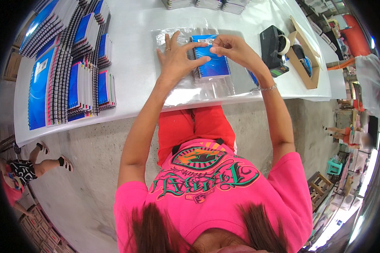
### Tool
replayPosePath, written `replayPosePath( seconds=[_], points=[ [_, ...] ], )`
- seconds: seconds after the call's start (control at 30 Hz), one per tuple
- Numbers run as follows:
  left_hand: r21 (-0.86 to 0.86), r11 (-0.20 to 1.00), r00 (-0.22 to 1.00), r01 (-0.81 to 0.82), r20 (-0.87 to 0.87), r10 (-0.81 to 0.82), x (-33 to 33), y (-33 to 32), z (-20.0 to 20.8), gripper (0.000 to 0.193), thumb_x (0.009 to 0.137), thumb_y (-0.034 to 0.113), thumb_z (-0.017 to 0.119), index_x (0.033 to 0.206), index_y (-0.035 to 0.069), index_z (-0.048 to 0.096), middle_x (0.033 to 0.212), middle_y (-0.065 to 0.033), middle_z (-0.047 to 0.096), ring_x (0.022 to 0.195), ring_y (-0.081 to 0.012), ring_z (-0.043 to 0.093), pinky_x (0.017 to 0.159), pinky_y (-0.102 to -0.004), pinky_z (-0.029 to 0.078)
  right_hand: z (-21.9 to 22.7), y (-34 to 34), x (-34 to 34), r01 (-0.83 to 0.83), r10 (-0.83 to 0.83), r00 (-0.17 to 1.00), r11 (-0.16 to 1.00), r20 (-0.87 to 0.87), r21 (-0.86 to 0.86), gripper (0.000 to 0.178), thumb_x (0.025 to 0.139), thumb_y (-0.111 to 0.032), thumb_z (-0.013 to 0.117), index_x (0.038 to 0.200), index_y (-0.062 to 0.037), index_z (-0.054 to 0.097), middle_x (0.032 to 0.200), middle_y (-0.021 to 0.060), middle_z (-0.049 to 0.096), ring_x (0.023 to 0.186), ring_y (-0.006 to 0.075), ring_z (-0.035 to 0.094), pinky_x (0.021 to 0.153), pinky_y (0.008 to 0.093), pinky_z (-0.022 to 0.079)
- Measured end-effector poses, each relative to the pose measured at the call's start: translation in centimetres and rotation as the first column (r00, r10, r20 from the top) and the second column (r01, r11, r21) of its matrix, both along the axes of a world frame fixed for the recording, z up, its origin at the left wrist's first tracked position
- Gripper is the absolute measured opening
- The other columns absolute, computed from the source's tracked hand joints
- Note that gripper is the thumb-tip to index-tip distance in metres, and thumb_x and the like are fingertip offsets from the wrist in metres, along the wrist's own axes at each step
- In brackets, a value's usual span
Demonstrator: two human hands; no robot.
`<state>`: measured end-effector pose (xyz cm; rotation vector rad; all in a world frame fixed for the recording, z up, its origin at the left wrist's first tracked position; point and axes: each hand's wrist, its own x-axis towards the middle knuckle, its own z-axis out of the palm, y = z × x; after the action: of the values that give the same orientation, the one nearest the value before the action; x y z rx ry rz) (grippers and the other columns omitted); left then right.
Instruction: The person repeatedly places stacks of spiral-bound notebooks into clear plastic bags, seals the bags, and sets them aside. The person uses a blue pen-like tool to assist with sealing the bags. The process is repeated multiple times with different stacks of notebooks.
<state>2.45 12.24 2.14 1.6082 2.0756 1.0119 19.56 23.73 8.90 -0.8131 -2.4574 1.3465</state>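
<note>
A small blue spiral notebook (214, 66) lies on the table in front of me, with clear plastic sheets or bags (173, 92) around and under it. A pale label (204, 41) shows near the notebook's top. My left hand (176, 57) is at the notebook's left side, fingers spread, with the thumb and forefinger reaching over the cover. Above the cover's upper right, my right hand (230, 48) has its thumb and forefinger pinched together. Whatever is between those fingertips, if anything, is too small to make out.
Stacks of blue spiral notebooks (78, 84) fill the table's left side, and more stacks (207, 3) stand at the far edge. On the right are a black tape dispenser (271, 44) with a tape roll and an open cardboard box (310, 78). Another person (25, 168) is at far left.
</note>
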Motion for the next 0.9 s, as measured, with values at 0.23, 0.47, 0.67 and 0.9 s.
replayPosePath(
  seconds=[0.23, 0.47, 0.67, 0.9],
  points=[
    [0.011, 0.999, 0.997, -0.035, -0.074, 0.035, 1.3, -1.0, 0.7, 0.052, 0.079, 0.054, 0.069, 0.126, 0.034, 0.062, 0.153, -0.0185, 0.026, 0.145, -0.0415, 0.009, 0.105, -0.0746, 0.007, -2.3, 2.0, -2.2, -0.117, 0.116, 0.989, 0.993, 0.090, 0.003, 0.021, 0.084, -0.018, 0.074, 0.074, -0.0034, 0.062, 0.065, -0.0015, 0.059, 0.061, 0.0049, 0.050, 0.055, 0.0206, 0.039],
    [-0.034, 0.992, 0.992, -0.122, -0.013, 0.122, 5.9, -2.7, -1.5, 0.059, 0.103, 0.038, 0.029, 0.155, 0.017, 0.009, 0.159, -0.0109, 0.014, 0.146, -0.0361, 0.012, 0.107, -0.0717, 0.003, -0.1, 2.0, -3.2, -0.114, 0.068, 0.950, 0.984, 0.305, 0.134, 0.041, 0.075, -0.035, 0.081, 0.060, -0.0045, 0.057, 0.058, 0.0051, 0.060, 0.057, 0.0094, 0.055, 0.053, 0.0250, 0.041],
    [-0.014, 0.988, 0.972, -0.153, 0.177, 0.153, 6.6, -2.5, -1.8, 0.064, 0.103, 0.041, 0.023, 0.154, 0.008, 0.005, 0.159, -0.0133, 0.016, 0.147, -0.0332, 0.012, 0.111, -0.0656, 0.000, -1.9, 1.3, -0.6, 0.059, -0.235, 0.910, 0.889, 0.341, 0.454, 0.054, 0.069, -0.050, 0.081, 0.061, -0.0006, 0.060, 0.051, 0.0073, 0.053, 0.052, 0.0189, 0.052, 0.054, 0.0347, 0.042],
    [-0.134, 0.963, 0.939, -0.233, 0.227, 0.259, 4.8, -0.8, -0.7, 0.079, 0.096, 0.055, 0.037, 0.145, -0.005, 0.027, 0.147, -0.0236, 0.035, 0.135, -0.0381, 0.033, 0.109, -0.0612, 0.014, -7.5, -1.6, 0.5, 0.608, -0.577, 0.781, 0.790, -0.239, 0.080, 0.064, 0.080, -0.053, 0.072, 0.109, 0.0016, 0.054, 0.094, 0.0162, 0.060, 0.080, 0.0206, 0.057, 0.068, 0.0323, 0.047]
  ],
)
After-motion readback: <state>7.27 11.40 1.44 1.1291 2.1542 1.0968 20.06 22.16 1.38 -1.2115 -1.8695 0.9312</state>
